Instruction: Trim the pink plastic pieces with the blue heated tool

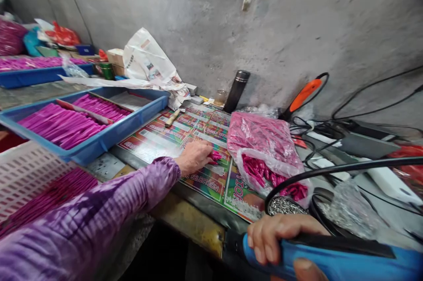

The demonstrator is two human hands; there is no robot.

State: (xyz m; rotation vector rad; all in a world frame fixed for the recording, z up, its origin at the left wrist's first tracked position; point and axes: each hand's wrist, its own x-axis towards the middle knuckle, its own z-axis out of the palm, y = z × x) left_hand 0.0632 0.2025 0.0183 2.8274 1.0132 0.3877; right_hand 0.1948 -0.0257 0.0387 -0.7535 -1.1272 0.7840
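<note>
My left hand (pixel 194 156), in a purple tie-dye sleeve, reaches over a printed sheet on the bench. Its fingers are closed around a few shiny pink pieces (pixel 216 156); the fingertips are partly hidden. Near the bottom right, my right hand (pixel 284 237) wraps round a thick blue power tool (pixel 357 256) with a black nose pointing left; its tip cannot be made out. To the right of my left hand lies an open plastic bag (pixel 261 133) full of similar pink pieces. Small metal parts (pixel 287 206) lie in a heap below the bag's mouth.
A blue divided tray (pixel 128 127) holds rows of pink strips at left, above a white basket (pixel 42 175). A small hammer (pixel 173 118) lies on the colourful sheet (pixel 205 184). A black flask (pixel 237 91) stands by the wall. Black cables (pixel 330 166) loop across the right.
</note>
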